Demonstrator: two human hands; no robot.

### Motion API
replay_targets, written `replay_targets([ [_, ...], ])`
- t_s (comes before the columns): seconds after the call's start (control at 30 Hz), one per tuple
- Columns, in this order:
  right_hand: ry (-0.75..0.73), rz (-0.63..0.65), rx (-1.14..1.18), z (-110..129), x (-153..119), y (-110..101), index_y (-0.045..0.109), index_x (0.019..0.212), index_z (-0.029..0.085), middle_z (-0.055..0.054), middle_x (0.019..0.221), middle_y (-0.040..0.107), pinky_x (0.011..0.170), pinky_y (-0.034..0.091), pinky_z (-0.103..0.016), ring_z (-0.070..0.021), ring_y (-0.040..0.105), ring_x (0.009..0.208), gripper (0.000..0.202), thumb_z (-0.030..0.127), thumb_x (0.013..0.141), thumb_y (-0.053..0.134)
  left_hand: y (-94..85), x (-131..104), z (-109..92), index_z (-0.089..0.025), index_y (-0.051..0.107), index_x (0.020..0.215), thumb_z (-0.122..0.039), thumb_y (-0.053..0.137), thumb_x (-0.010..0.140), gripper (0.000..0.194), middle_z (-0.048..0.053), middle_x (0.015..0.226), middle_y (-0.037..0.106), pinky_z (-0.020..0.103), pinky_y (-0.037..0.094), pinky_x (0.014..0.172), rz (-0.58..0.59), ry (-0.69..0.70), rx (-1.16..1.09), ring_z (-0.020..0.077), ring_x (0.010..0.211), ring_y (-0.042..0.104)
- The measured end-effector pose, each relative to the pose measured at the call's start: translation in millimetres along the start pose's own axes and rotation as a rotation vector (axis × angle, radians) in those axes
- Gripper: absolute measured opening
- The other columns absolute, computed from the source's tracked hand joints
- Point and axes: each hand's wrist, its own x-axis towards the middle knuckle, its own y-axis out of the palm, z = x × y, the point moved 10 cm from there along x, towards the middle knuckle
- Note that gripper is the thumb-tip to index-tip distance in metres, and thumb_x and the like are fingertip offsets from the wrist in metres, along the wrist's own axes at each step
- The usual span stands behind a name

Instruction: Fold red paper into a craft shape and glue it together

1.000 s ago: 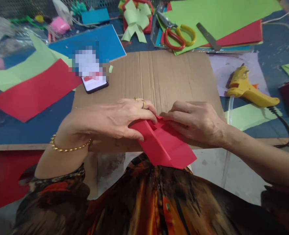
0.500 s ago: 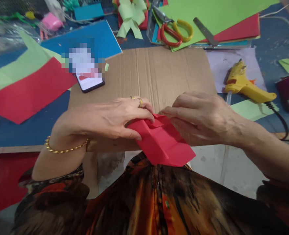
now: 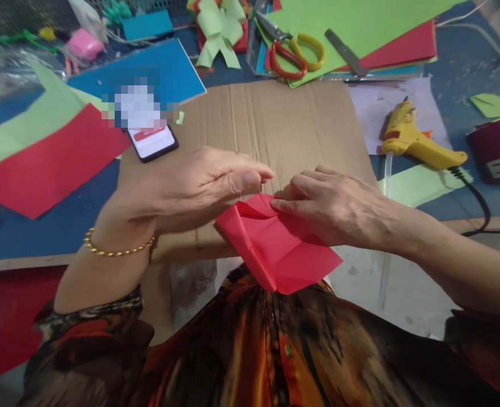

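A folded sheet of red paper [image 3: 292,249] with raised flaps and creases lies at the front edge of the cardboard, its near end reaching over toward my patterned clothing. My right hand [image 3: 339,203] grips its upper right part, with one finger lying along the folded flap and the other fingers curled. Just beyond the upper left fold, my left hand [image 3: 207,181] hovers with its fingers stretched out, holding nothing. A gold bracelet circles the left wrist. The underside of the paper is hidden.
Under the work is a cardboard sheet [image 3: 241,124]. A phone [image 3: 156,144] rests on its left side. Scissors [image 3: 290,56], a metal blade [image 3: 345,53] and coloured paper lie at the back. To the right are a yellow glue gun [image 3: 419,141] with its cord and a purple box [image 3: 496,152].
My left hand has let go of the red paper and risen slightly away from it. My right hand has shifted onto the flap, and the left fold now stands up more.
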Motion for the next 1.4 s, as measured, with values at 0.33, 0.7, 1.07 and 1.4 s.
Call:
replay_targets([
  [0.33, -0.031, -0.025, -0.032, 1.2, 1.3, -0.1, 0.075, 0.119, 0.013, -0.012, 0.095, 0.068, 0.076, 0.033, -0.035, -0.0197, 0.050, 0.079, 0.038, 0.019, 0.110, 0.038, 15.8, 39.0, 3.9, -0.019, 0.083, 0.092, -0.026, 0.066, 0.092, 0.018, 0.006, 0.102, 0.077, 0.031, 0.048, 0.079, 0.107, 0.070, 0.104, 0.0179, 0.090, 0.068],
  [0.7, -0.021, -0.113, -0.154, 10.7, -3.3, -1.1, 0.076, 0.116, 0.012, -0.010, 0.091, 0.066, 0.075, 0.033, -0.036, -0.0200, 0.049, 0.081, 0.037, 0.015, 0.111, 0.039, 34.8, 65.3, -8.9, -0.020, 0.074, 0.075, -0.015, 0.067, 0.078, 0.009, 0.004, 0.070, 0.068, 0.033, 0.044, 0.075, 0.293, -0.082, 0.480, 0.0227, 0.081, 0.068],
  [1.07, 0.221, -0.158, 0.153, -23.1, -5.9, -14.9, 0.077, 0.112, 0.018, -0.011, 0.100, 0.070, 0.067, 0.037, -0.033, -0.0168, 0.055, 0.074, 0.036, 0.027, 0.109, 0.042, 26.2, 65.5, -10.7, -0.021, 0.068, 0.069, -0.017, 0.068, 0.072, 0.005, -0.001, 0.057, 0.058, 0.031, 0.035, 0.059, 0.278, -0.099, 0.381, 0.0159, 0.058, 0.055],
  [1.4, 0.448, -0.053, 0.366, -73.3, 41.7, 0.2, 0.081, 0.095, 0.014, -0.008, 0.087, 0.079, 0.066, 0.035, -0.029, -0.0130, 0.058, 0.068, 0.024, 0.016, 0.092, 0.058, -6.4, 61.0, 17.7, -0.019, 0.061, 0.071, -0.011, 0.069, 0.071, 0.011, -0.002, 0.068, 0.061, 0.027, 0.041, 0.062, -0.092, -0.161, -0.013, 0.0118, 0.066, 0.055],
])
